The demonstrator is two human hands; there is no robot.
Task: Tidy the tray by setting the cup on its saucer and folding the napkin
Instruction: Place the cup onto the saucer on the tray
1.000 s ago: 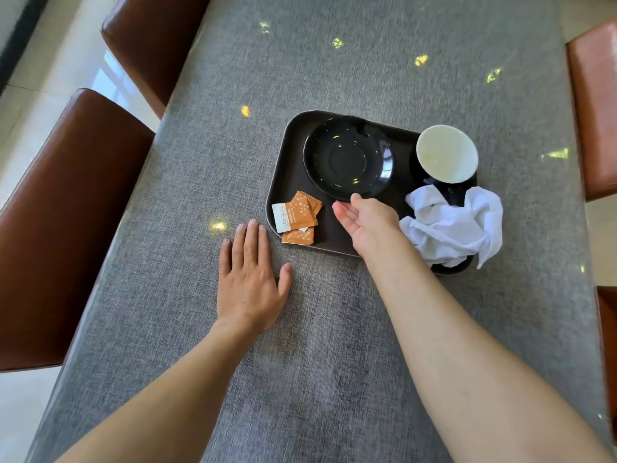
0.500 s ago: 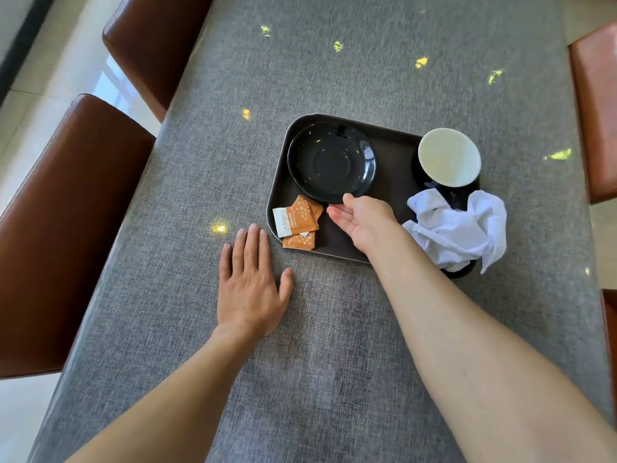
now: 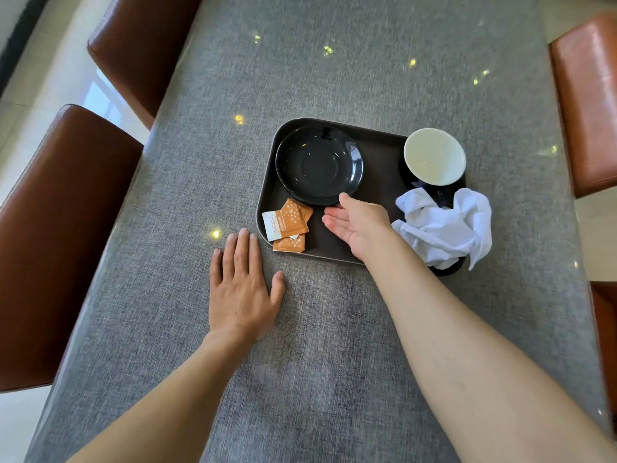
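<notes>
My right hand (image 3: pixel 359 225) lies open over the tray (image 3: pixel 377 143), fingers straight, thumb tip at the near rim of the black saucer (image 3: pixel 319 165); I cannot tell if it touches. My left hand (image 3: pixel 242 289) rests flat, fingers spread, on the grey counter (image 3: pixel 334 345) at the tray's 7 o'clock. The cup (image 3: pixel 434 157) stands at the saucer's 3 o'clock, apart from it. The crumpled white napkin (image 3: pixel 444 225) lies at the cup's 6 o'clock. Orange sachets (image 3: pixel 288 223) sit at the saucer's 7 o'clock.

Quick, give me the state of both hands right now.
Left hand: open, flat on the table, holding nothing.
Right hand: open over the tray, fingers relaxed beside the saucer, holding nothing.
</notes>
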